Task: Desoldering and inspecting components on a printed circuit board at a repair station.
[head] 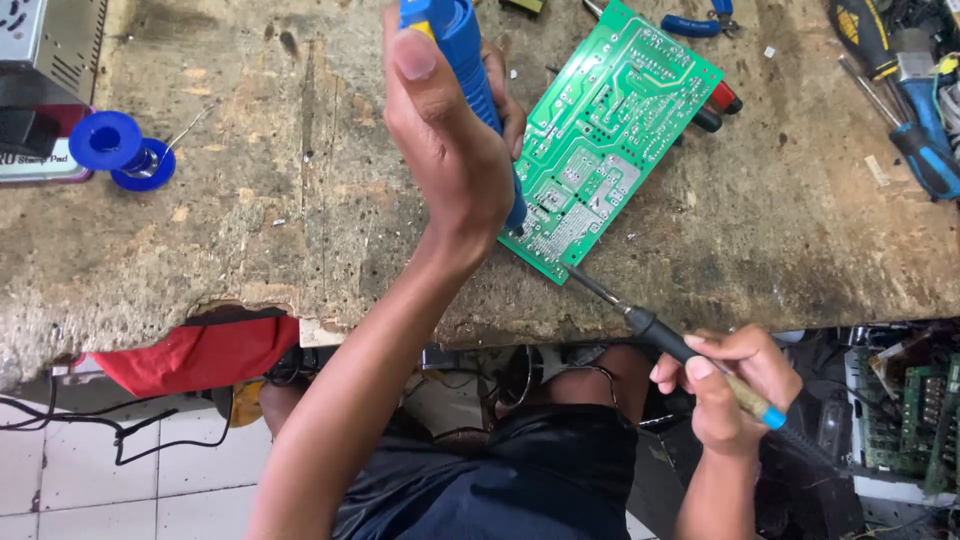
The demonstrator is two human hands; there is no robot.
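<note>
Right hand (735, 385) closed round soldering iron (660, 335), tip touching near corner of green circuit board (605, 140). Left hand (445, 130) held up, gripping blue pump tool (470, 80), its tip down on board's left edge. Board flat on worn table (250, 220), solder side up. Far left: blue solder spool (120, 150). Far right: screwdrivers (915, 130), blue pliers (695, 22).

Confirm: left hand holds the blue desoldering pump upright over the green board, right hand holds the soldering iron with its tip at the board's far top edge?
Not quite. In the head view the soldering iron tip meets the board at its near bottom corner, not the far top edge. The rest holds: left hand grips the blue pump upright over the board, right hand holds the iron.
</note>
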